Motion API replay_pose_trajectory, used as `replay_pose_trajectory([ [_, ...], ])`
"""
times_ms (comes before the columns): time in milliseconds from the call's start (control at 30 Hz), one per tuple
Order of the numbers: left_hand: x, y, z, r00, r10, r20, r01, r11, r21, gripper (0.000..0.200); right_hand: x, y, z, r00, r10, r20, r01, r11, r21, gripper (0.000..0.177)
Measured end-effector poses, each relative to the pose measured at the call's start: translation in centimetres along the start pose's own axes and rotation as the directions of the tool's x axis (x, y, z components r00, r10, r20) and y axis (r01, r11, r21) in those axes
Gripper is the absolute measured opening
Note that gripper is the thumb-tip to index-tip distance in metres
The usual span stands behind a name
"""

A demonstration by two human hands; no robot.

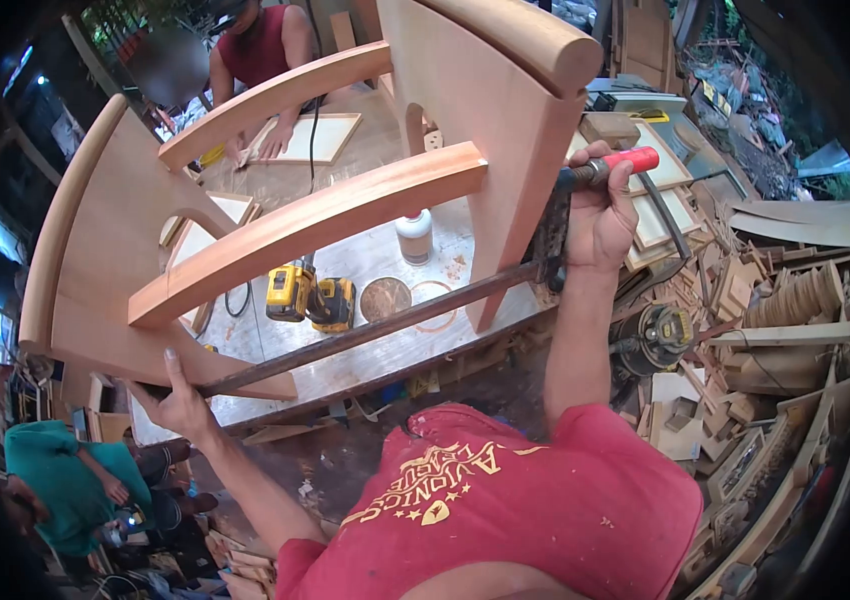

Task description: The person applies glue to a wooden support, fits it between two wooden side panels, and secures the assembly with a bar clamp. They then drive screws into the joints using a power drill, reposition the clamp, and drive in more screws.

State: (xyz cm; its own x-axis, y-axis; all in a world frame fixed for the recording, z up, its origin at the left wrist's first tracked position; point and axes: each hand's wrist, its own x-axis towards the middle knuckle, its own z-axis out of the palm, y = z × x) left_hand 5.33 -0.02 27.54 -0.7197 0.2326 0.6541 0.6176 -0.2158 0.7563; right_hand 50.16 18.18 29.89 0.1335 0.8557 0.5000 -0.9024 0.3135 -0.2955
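Note:
A long metal bar clamp [385, 322] runs across the near side of a wooden frame. The frame has a left side panel [95, 240], a right side panel [480, 95], a front curved rail [315, 228] and a rear curved rail [275, 105]. My left hand [183, 408] grips the clamp's left end by the foot of the left panel, thumb up, its fingers partly hidden. At the other end, against the right panel's outer face, my right hand [600, 225] is closed around the clamp's screw end, just below its red handle [633, 160].
On the white worktop [320, 375] stand a yellow cordless drill [290, 290], a white bottle [413, 238] and a round tin [385, 298]. A co-worker in a dark red top [255, 50] works across the table. Another person in green [70, 475] is lower left. Wood scraps [745, 400] crowd the right.

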Motion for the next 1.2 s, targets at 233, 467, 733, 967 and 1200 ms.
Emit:
replay_pose_trajectory([
  [233, 0.0, -1.0, -0.1, 0.999, 0.034, 0.003, -0.034, 0.998, 0.059, 0.062, -0.1, 0.0, 0.6, 0.998, -0.035, -0.049, 0.038, 0.997, 0.064, 0.047],
  [467, 0.2, -1.1, -0.2, 0.997, -0.08, -0.012, 0.08, 0.991, 0.111, 0.067, 1.3, -1.5, -3.7, 0.999, 0.018, -0.029, -0.011, 0.977, 0.213, 0.032],
  [733, 0.3, -0.9, -0.4, 0.993, 0.117, -0.004, -0.116, 0.987, 0.111, 0.066, 2.7, -4.0, -2.3, 0.99, 0.099, -0.099, -0.083, 0.985, 0.154, 0.034],
  [967, 0.0, -1.0, -0.2, 0.996, 0.091, -0.014, -0.089, 0.99, 0.112, 0.069, 7.4, -6.0, -4.4, 0.959, 0.142, 0.245, -0.23, 0.895, 0.383, 0.028],
  [1200, -1.1, -2.1, -0.9, 0.999, 0.037, -0.036, -0.04, 0.997, -0.062, 0.073, 5.8, -7.1, -4.4, 0.985, 0.014, -0.172, -0.036, 0.991, -0.127, 0.029],
])
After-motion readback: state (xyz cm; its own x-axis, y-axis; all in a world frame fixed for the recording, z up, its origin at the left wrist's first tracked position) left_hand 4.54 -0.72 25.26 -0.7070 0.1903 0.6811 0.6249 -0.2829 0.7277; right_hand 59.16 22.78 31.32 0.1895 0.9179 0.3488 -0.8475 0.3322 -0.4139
